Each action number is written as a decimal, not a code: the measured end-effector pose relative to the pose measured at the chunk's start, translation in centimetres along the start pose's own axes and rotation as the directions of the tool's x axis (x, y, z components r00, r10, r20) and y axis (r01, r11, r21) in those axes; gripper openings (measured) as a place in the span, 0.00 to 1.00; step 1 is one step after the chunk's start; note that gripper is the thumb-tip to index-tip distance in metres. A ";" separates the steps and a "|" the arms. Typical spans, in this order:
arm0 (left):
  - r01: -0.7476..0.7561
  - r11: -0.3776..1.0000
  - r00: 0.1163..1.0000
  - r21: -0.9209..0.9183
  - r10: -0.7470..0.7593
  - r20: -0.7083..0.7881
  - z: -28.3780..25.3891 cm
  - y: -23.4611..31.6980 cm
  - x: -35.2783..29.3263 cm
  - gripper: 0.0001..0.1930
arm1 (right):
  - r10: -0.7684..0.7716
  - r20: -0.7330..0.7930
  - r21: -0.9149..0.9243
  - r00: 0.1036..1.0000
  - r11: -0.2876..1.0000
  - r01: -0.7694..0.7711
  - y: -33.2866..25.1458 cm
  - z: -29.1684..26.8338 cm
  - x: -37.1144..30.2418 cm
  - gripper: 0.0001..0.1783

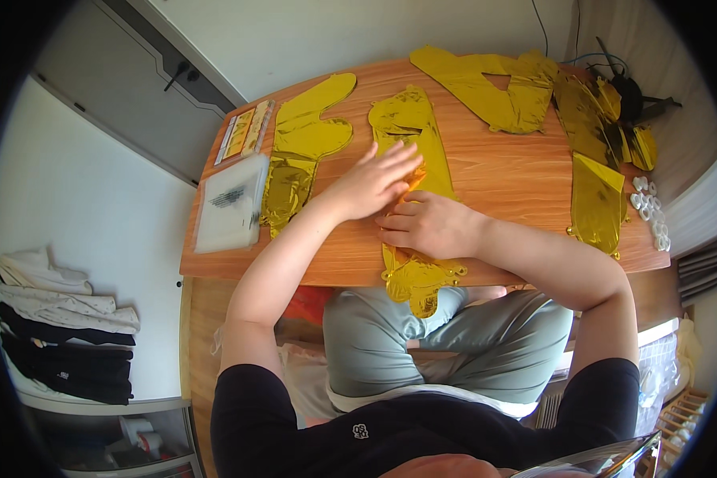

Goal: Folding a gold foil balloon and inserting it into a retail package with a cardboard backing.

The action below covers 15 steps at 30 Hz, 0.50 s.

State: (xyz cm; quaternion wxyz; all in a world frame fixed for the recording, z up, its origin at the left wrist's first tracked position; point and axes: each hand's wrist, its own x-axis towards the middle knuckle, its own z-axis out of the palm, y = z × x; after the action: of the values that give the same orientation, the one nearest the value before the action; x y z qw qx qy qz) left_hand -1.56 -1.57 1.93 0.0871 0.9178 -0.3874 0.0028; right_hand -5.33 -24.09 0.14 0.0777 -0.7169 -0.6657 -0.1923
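Under both hands lies a flat, uninflated gold foil balloon (422, 279), whose near end hangs over the table's front edge. My left hand (374, 185) rests across its middle with the fingers stretched out and apart. Just nearer and to the right, my right hand (436, 225) is closed on the same foil with bent fingers. The fingertips are partly hidden, and the foil between the hands shines orange. Another gold foil balloon (406, 111) lies directly beyond my hands, touching or overlapping the near one; I cannot tell which.
Left of my hands lies a gold foil balloon (307, 119), beside a stack of clear plastic bags (235, 203) and a printed packet (245, 131). More gold foil (498, 92) lies at the far right. Several small white rolls (652, 211) and a black device with cables (629, 99) sit rightward.
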 end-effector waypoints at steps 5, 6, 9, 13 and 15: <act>-0.007 0.997 0.989 0.082 -0.006 0.150 0.8 0.7 0.0 0.33 | -0.040 -0.113 -0.057 0.993 0.998 0.033 -0.4 0.2 0.2 0.19; -0.015 0.998 0.990 0.059 0.007 0.139 1.0 0.7 -0.1 0.34 | -0.039 -0.110 -0.055 0.993 0.998 0.033 -0.6 0.0 0.2 0.19; -0.031 0.998 0.992 0.057 0.024 0.120 1.2 0.7 -0.4 0.37 | -0.111 -0.148 -0.161 0.983 0.983 0.087 -1.1 -0.9 0.3 0.15; -0.057 0.996 0.992 0.062 0.050 0.115 1.4 0.6 -0.3 0.45 | -0.272 -0.028 -0.215 0.962 0.941 0.260 -1.8 -2.0 0.3 0.15; -0.054 0.997 0.994 0.056 0.048 0.102 1.5 0.4 -0.5 0.46 | -0.291 0.036 -0.208 0.956 0.933 0.292 -2.2 -2.1 0.7 0.14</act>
State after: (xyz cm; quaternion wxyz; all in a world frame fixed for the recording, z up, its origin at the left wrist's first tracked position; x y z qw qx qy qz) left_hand -2.27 -1.70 0.49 0.0403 0.9087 -0.4145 -0.0295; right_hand -7.80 -23.96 2.00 -0.0299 -0.6149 -0.7404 -0.2697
